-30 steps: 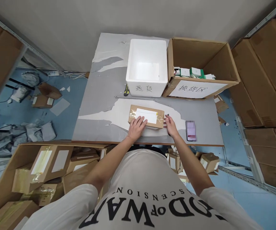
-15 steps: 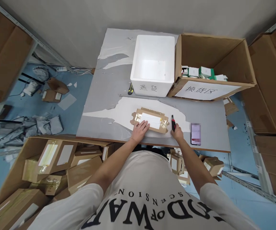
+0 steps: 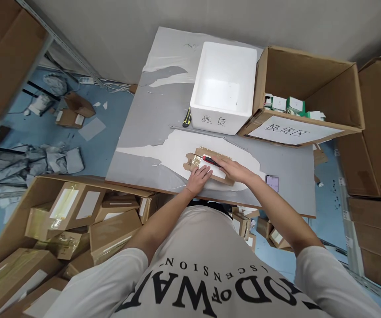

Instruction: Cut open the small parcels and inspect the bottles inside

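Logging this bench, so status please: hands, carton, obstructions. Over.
Left hand resting on carton. Right hand gripping red-black cutter. Carton under both hands; whether cut, unclear. Possible obstruction: left hand, close to cutter.

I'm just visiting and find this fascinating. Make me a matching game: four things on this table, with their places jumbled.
Things:
1. phone
2. red-and-black cutter
3. yellow-and-black cutter
4. brown parcel

Places:
A. held in the right hand
B. under the left hand
C. partly hidden by the right forearm
D. beside the white box

Pairs: 1-C, 2-A, 3-D, 4-B
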The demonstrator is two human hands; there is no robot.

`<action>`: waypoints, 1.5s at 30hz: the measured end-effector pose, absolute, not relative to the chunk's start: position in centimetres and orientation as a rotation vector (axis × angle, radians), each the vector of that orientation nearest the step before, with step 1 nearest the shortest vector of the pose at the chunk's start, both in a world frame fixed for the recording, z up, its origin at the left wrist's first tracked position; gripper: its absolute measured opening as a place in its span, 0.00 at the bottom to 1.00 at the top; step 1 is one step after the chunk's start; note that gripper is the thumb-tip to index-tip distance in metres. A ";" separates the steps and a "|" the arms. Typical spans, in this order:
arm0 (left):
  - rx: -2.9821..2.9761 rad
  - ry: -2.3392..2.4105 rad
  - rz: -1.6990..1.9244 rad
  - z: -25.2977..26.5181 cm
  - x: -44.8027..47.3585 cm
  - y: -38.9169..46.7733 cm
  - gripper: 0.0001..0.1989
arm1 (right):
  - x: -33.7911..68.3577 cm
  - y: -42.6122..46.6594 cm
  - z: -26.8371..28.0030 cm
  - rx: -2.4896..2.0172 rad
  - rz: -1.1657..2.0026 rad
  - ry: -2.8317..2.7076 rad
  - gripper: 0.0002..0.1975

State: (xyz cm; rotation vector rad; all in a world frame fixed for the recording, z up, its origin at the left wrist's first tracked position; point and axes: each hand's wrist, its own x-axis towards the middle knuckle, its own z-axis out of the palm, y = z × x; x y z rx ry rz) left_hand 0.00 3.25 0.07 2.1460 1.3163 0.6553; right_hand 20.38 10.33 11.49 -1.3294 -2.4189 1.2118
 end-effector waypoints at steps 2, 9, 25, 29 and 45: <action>2.144 1.312 0.665 -0.2 0.0 3.3 0.21 | 19.9 11.1 11.3 -1.234 1.213 -2.554 0.31; 2.154 1.291 0.661 -0.3 0.0 3.5 0.20 | 19.5 11.1 10.9 -1.373 0.987 -2.839 0.30; 2.241 1.321 0.657 -0.4 -0.2 3.6 0.19 | 17.9 10.5 12.6 -1.519 0.802 -3.065 0.36; 2.373 1.359 0.657 -1.0 -0.2 3.5 0.18 | 17.7 10.4 14.2 -1.513 0.753 -3.245 0.35; 2.371 1.343 0.633 -0.4 -0.2 3.7 0.17 | 28.6 6.6 17.5 -1.920 0.781 -3.283 0.41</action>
